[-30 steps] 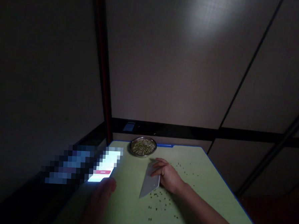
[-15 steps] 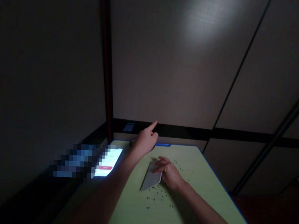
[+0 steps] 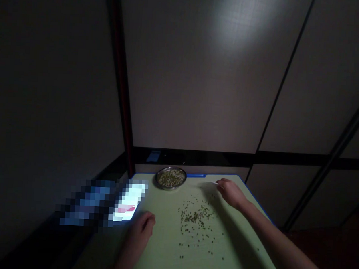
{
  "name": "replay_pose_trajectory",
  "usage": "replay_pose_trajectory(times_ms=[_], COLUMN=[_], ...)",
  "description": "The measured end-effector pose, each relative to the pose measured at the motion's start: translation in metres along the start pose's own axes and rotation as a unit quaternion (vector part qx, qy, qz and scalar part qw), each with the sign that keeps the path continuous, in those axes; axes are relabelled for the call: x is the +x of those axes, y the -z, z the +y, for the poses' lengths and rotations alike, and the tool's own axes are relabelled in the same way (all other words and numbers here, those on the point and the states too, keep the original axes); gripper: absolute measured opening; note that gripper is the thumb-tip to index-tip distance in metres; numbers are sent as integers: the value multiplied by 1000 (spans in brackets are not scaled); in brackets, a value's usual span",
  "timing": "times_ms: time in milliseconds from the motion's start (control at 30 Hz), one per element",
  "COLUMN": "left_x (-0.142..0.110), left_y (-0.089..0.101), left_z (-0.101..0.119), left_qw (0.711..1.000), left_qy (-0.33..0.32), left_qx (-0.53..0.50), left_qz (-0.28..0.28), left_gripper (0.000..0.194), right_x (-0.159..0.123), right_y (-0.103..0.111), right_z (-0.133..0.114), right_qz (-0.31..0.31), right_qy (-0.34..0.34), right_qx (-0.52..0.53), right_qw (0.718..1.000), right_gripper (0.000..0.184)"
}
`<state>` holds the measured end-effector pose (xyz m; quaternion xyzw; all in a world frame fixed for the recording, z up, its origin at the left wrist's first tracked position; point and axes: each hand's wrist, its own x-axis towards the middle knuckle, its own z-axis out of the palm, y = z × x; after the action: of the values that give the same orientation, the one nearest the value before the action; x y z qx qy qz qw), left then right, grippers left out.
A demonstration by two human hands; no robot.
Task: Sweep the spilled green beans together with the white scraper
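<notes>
My right hand (image 3: pixel 231 192) is closed on a white, flat plastic scraper (image 3: pixel 213 183), which shows almost edge-on above the far right part of the green table (image 3: pixel 161 254). Small green beans, like mung beans (image 3: pixel 195 217), lie scattered over the middle of the tabletop, thickest near the centre. At the far left stands a round metal dish (image 3: pixel 157 182) with many beans and some pale grains in it. My left hand (image 3: pixel 143 225) rests low on the left side with its fingers curled in, apart from the beans; nothing shows in it.
A phone with a lit screen (image 3: pixel 130 200) stands at the table's left edge, partly blurred out. Dark cabinet panels (image 3: pixel 193 91) rise behind the table, and a dark panel closes off the left. A blue strip (image 3: pixel 195 176) runs along the far edge.
My left hand has drawn back from the far edge and curled in, uncovering the dish. My right hand has moved away and right with the scraper, and many more beans now show on the table.
</notes>
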<state>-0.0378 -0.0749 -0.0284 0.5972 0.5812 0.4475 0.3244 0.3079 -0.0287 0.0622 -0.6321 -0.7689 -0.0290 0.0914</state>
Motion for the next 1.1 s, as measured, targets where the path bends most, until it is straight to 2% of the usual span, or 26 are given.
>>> replay_pose_trajectory(times_ms=[200, 367, 500, 667, 900, 1100], left_x=[2, -1, -2, -4, -4, -5], left_y=[3, 4, 3, 4, 2, 3], left_z=[-12, -15, -17, -13, -15, -12], left_qw=[999, 999, 999, 999, 999, 999], left_qy=[8, 5, -17, -7, 2, -3], left_qx=[-9, 0, 7, 2, -3, 0], left_qz=[35, 37, 47, 39, 33, 47], left_gripper=[29, 30, 29, 29, 27, 25], right_x=[0, 2, 5, 7, 2, -4], right_y=[-1, -10, -15, -18, -16, -12], right_z=[33, 37, 20, -13, -55, -73], right_qz=[-27, -61, -79, -93, -86, -85], right_qy=[-97, -130, -104, -61, 3, 38], right_qx=[-73, -120, -136, -136, -129, -124], right_qw=[992, 982, 982, 985, 988, 988], right_gripper=[30, 38, 39, 34, 36, 36])
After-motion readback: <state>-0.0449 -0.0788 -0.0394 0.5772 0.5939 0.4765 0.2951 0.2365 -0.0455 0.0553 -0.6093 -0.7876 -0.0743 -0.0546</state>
